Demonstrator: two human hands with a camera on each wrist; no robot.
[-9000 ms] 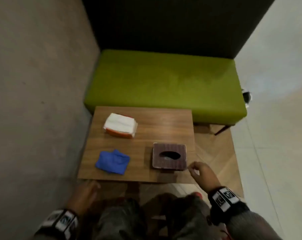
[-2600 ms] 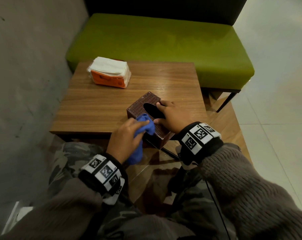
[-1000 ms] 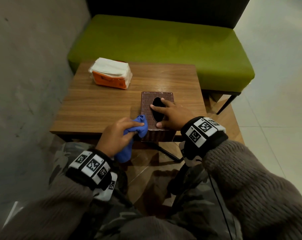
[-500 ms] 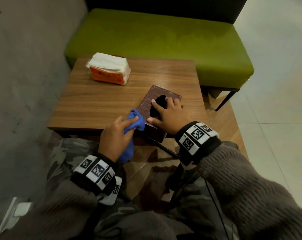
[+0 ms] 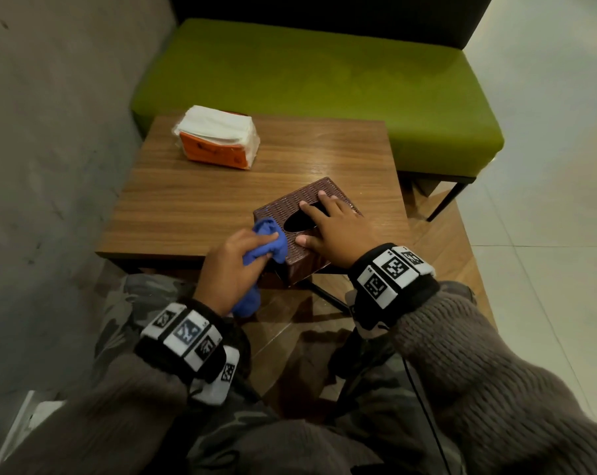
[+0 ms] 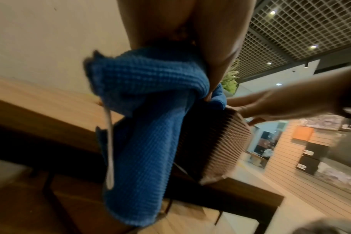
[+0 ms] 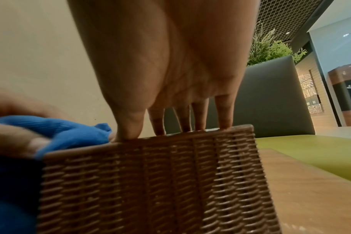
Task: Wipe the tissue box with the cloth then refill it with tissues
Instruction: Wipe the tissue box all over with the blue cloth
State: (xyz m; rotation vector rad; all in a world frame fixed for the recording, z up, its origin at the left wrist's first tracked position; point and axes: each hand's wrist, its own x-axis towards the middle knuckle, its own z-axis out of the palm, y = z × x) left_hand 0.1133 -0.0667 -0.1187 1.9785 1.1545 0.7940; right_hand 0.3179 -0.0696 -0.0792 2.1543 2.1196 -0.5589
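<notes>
1. The woven brown tissue box (image 5: pixel 291 214) sits at the near edge of the wooden table (image 5: pixel 221 193), turned at an angle so that one corner juts over the edge toward the person.
2. The right hand (image 5: pixel 338 231) lies flat on the box top, fingers straight and slightly spread, the fingertips (image 7: pixel 223 123) pressing the weave beside the dark oval slot (image 5: pixel 298 221); the thumb rests near the box's near rim.
3. The left hand (image 5: pixel 230 265) grips the blue cloth (image 5: pixel 267 240), fingers and thumb curled round the bunched fabric, and holds it against the box's left top corner.
4. From the left wrist view the blue cloth (image 6: pixel 150 126) hangs down in a long fold beside the box's ribbed side wall, below the table edge.
5. The tissue pack (image 5: pixel 218 137), white tissues in an orange wrapper, lies at the table's far left, well apart from the box.
6. A green bench (image 5: pixel 324 73) stands just behind the table.
</notes>
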